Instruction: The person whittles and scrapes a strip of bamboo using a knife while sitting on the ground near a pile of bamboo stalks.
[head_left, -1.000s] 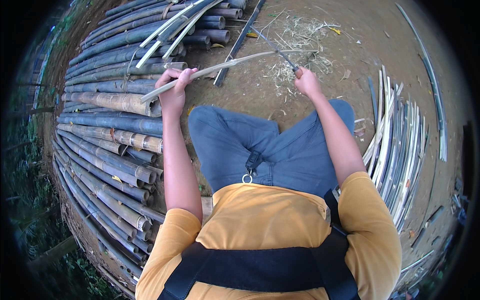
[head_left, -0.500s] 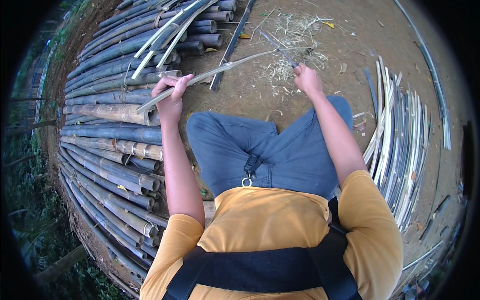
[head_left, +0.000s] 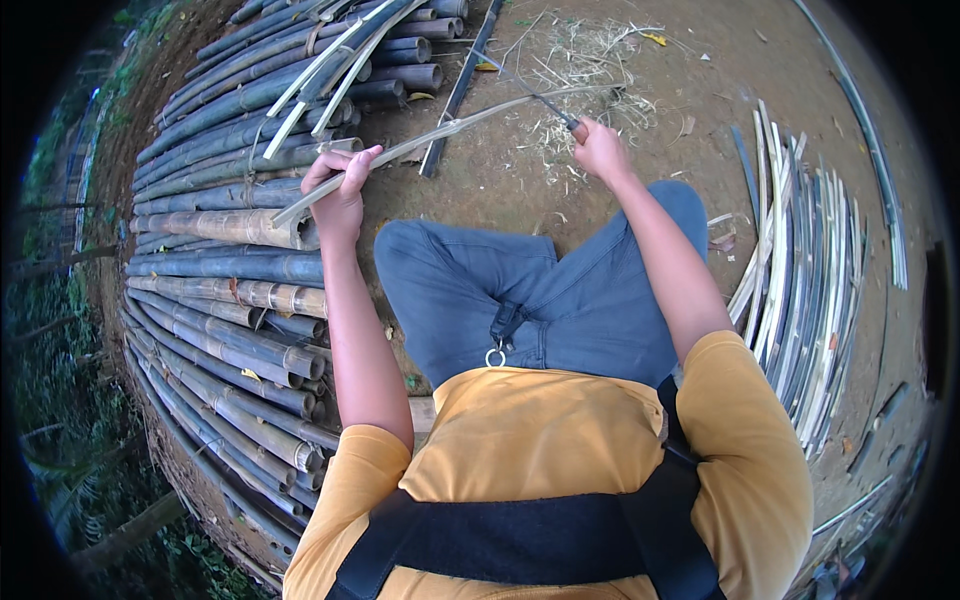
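Observation:
My left hand (head_left: 338, 192) is closed round the near end of a long split bamboo strip (head_left: 420, 142). The strip slants up and to the right, its far end over the shavings on the ground. In my right hand (head_left: 602, 152) is the handle of a long, thin-bladed knife (head_left: 557, 110). The blade points up and left, crossing the strip toward its far end. Whether the edge touches the strip, I cannot tell. Both hands are out in front of my bent knees.
Bamboo poles (head_left: 230, 262) are piled along the left, with pale split strips (head_left: 330, 75) on top. Shavings (head_left: 600, 75) litter the dirt ahead. A dark strip (head_left: 462, 90) lies left of them. Cut strips (head_left: 800, 270) form a bundle at right, and a long pole (head_left: 868, 130) lies beyond.
My right hand has shifted slightly left and down with the knife, and the blade now reaches further up-left past the strip. My left hand and the strip have hardly moved.

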